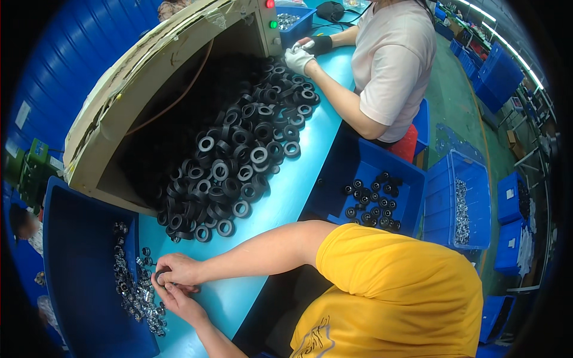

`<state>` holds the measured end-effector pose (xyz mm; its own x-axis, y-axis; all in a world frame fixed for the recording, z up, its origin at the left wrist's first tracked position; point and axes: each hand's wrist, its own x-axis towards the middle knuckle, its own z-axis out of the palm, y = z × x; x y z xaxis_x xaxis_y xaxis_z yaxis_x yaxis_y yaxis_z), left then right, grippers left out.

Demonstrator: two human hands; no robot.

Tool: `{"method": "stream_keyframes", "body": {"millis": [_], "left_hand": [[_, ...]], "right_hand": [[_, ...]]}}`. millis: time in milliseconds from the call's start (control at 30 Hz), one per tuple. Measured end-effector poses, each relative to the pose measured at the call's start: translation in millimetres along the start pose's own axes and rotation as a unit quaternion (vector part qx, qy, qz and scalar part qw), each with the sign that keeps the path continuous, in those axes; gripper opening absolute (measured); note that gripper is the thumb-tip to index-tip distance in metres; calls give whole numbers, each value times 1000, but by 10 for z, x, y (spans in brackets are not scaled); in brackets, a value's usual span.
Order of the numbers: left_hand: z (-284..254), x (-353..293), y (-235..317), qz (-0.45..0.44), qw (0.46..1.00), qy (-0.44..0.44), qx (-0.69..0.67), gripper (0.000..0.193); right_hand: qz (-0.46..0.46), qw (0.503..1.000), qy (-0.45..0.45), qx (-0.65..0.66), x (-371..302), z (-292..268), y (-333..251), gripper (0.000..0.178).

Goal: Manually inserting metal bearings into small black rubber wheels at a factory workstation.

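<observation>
A black ring [161, 275] is pinched between my two hands over the near left end of the table. My right hand [181, 268] reaches in from the right with its fingers closed round the ring. Below it, my left hand [184, 305] is closed on the same ring, thumb on top. Fingers hide part of the ring, so whether a metal piece sits in it I cannot tell. Small shiny metal parts [140, 295] lie just left of my hands, at the edge of a blue bin [77, 268]. A large heap of black rings [239, 143] spreads beyond my right arm.
A beige box-like housing [113, 119] with red and green lights stands behind the heap on the turquoise table [268, 209]. A blue bin [412, 197] of black wheels sits right. A co-worker's gloved hand [298, 58] is at the far end. Another blue crate [471, 179] holds metal parts.
</observation>
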<state>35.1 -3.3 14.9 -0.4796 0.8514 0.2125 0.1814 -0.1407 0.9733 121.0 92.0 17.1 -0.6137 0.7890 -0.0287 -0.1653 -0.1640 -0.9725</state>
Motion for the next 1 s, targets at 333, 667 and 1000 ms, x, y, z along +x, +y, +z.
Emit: {"method": "stream_keyframes", "body": {"millis": [333,667,1000], "left_hand": [[-18,39,63,-40,994,-30,-96,53],[35,37,111,-28,993,-26,-113,59],[104,-46,182,-21,998,-31,-54,60]], "right_hand": [[-22,998,-51,14,28,-88,-44,34],[-105,992,-15,-62,44,-114,-13,31],[-119,983,61,-125,61,-64,48,29]]}}
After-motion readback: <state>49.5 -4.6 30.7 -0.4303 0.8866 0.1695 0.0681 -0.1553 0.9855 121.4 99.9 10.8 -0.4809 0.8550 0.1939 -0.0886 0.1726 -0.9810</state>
